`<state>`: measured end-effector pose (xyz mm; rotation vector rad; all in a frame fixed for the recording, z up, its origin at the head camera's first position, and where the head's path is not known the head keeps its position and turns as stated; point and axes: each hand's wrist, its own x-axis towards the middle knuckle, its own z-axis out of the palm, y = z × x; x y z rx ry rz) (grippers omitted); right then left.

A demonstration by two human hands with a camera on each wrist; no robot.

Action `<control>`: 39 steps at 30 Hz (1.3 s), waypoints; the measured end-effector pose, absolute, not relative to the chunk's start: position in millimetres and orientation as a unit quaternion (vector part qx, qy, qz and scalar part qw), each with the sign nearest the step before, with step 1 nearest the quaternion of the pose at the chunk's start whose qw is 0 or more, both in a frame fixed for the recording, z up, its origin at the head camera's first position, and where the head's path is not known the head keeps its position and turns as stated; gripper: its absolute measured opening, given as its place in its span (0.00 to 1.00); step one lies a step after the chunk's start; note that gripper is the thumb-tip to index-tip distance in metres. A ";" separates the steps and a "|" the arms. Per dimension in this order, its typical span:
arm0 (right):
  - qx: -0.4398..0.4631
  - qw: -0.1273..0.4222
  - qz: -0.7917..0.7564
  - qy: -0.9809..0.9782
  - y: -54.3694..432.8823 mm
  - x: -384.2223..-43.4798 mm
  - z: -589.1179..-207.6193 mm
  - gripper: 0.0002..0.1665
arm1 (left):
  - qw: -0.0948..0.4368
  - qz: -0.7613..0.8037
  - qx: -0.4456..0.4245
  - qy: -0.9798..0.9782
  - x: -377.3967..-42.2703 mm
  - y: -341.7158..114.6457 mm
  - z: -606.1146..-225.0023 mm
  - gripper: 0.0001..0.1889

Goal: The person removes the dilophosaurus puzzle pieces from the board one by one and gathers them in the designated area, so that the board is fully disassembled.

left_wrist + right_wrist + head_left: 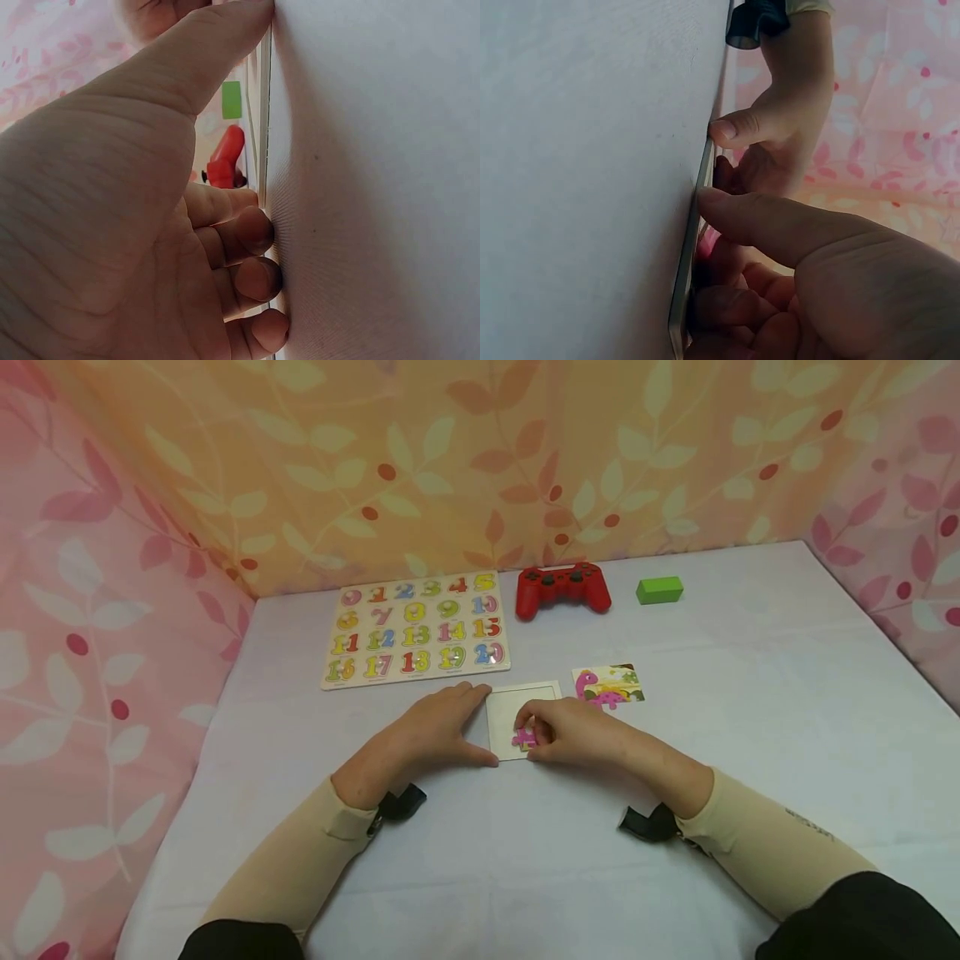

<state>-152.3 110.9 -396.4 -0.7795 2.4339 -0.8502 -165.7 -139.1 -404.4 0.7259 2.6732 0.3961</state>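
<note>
A pale square puzzle tray [504, 710] lies on the table. My left hand [431, 731] is spread along the tray's left side, thumb at the near corner and fingertips by the far one; the left wrist view shows the left thumb [217, 34] at the tray's edge. Over the tray's near right part, my right hand [573, 732] holds a small pink puzzle piece [522, 740] with curled fingers. In the right wrist view the right thumb [742, 214] touches the tray's edge, and the fingers partly hide the piece. Joined dinosaur puzzle pieces [618, 683] lie just beyond the right hand.
A wooden number board [417, 631] lies at the back left. Behind the tray are a red game controller [562, 589] and a green block [659, 590]. Leaf-patterned cloth [480, 468] stands around the white table's back and sides.
</note>
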 end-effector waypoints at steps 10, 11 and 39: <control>-0.292 0.240 -0.356 0.855 117.3 -153.8 -393.9 0.13 | 0.163 0.137 0.261 0.942 -165.6 -139.2 -405.2 0.59; -0.288 0.249 -0.356 0.853 118.6 -154.0 -392.2 0.13 | 0.161 0.137 0.261 0.942 -165.7 -139.2 -405.4 0.59; -0.322 0.151 -0.340 0.871 149.1 -134.7 -313.8 0.19 | 0.171 0.138 0.241 0.945 -164.2 -136.8 -403.9 0.58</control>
